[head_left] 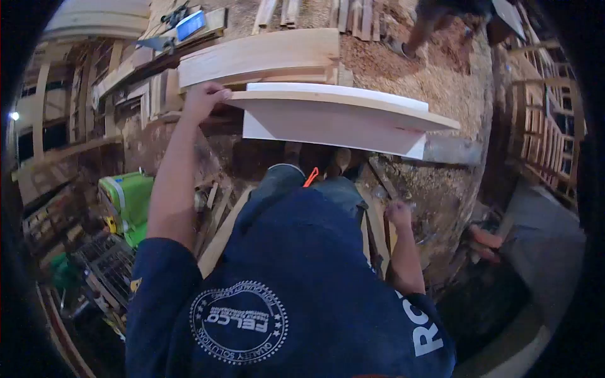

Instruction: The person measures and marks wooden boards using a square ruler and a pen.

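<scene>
Pale wood, a long board (340, 114) lies across a white panel (254, 130) in front of the person's shoes. The left hand (204, 102) has its fingers closed on the board's left end. The right hand (399, 215) hangs apart from it, loosely curled; whether it grips anything cannot be told. A wide plank (261, 55) sits just beyond the panel.

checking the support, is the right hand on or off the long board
Off: the right hand is apart from the long board, while the left hand holds one end.
</scene>
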### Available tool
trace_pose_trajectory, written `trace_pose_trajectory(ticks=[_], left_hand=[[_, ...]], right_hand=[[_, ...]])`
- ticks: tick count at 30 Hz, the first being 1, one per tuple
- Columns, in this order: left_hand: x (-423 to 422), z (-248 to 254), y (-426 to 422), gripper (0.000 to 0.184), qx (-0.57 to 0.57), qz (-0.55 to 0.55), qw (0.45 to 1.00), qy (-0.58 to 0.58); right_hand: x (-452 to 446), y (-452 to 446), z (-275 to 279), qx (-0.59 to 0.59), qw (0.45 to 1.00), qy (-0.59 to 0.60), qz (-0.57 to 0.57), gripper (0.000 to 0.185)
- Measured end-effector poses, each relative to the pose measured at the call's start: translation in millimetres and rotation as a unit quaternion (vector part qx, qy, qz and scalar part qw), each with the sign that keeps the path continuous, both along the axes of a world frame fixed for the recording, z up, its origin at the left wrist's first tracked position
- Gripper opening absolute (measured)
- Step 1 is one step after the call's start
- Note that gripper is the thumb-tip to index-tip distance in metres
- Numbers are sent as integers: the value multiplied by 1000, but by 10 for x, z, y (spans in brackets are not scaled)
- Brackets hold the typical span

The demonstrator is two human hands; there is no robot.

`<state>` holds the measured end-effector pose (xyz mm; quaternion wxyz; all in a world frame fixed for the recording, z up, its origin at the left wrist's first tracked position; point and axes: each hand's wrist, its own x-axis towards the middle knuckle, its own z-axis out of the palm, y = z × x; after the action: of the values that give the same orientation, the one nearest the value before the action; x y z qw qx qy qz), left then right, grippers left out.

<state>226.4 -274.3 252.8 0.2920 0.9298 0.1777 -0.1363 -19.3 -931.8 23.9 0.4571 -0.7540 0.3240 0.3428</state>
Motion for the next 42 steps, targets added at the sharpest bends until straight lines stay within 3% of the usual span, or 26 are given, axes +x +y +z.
trace_pose_trajectory(ticks=[4, 5, 6, 8, 9, 10, 11, 12, 14, 16, 18, 20, 21, 23, 26, 29, 34, 37, 41, 42], left_hand=[[95, -80, -12, 42, -59, -100, 993, -34], [129, 238, -337, 55, 0, -148, 989, 10], [149, 269, -576, 66, 20, -186, 982, 27], [158, 274, -1097, 81, -56, -273, 958, 73], [119, -11, -1355, 88, 5, -369, 929, -19], [104, -135, -1636, 69, 11, -426, 902, -67], [168, -43, -1969, 42, 58, -413, 909, 6], [173, -64, -2105, 34, 29, -414, 909, -32], [275, -143, -2160, 27, -7, -412, 909, -64], [418, -89, -2182, 27, -22, -410, 910, -50], [625, 59, -2041, 31, 7, -393, 918, 57], [728, -32, -1678, 36, 4, -389, 921, -2], [806, -656, -1477, 42, -3, -345, 937, -63], [1029, -238, -853, 44, 74, -414, 906, -48], [1348, -129, -92, 41, 120, -395, 910, -44], [1631, -132, 464, 55, 126, -379, 917, 10], [1953, -837, 1093, 65, 133, -375, 917, 31], [2183, -1055, 1182, 66, 152, -399, 900, 82], [2197, -928, 1180, 69, 127, -287, 948, 61], [2211, -935, 1152, 70, 146, -247, 957, 47]], right_hand=[[-519, -374, -308, 202, 958, 62, -191, 16], [-476, -247, 13, 229, 941, 55, -243, 15], [-410, -142, 227, 175, 957, 39, -227, 11], [-272, 76, 551, 67, 979, 7, -191, 10], [-202, 174, 672, 61, 979, -6, -194, 10], [-119, 274, 772, 55, 979, -19, -196, 10], [-16, 405, 869, 51, 978, -35, -200, 10], [104, 567, 976, 43, 976, -48, -206, 10], [268, 859, 1172, 21, 972, -75, -223, 11], [278, 1155, 1289, -21, 984, -109, -139, 13], [112, 1158, 1111, -47, 982, -173, -50, 19], [-102, 1386, 1192, -42, 981, -168, -86, 20], [-268, 1372, 1141, -112, 983, -141, -24, 18], [-778, 1409, 963, -195, 977, -74, 43, 16], [-1309, 1816, 1087, -158, 987, 1, -20, 17], [-1599, 2178, 1300, -117, 988, 35, -92, 17], [-1227, 2485, 1767, -87, 980, 26, -177, 19], [-1175, 1990, 1470, -60, 977, 43, -198, 27], [-484, 2060, 2109, -197, 962, -156, -103, 16], [-478, 2020, 2053, -207, 959, -150, -120, 16]])
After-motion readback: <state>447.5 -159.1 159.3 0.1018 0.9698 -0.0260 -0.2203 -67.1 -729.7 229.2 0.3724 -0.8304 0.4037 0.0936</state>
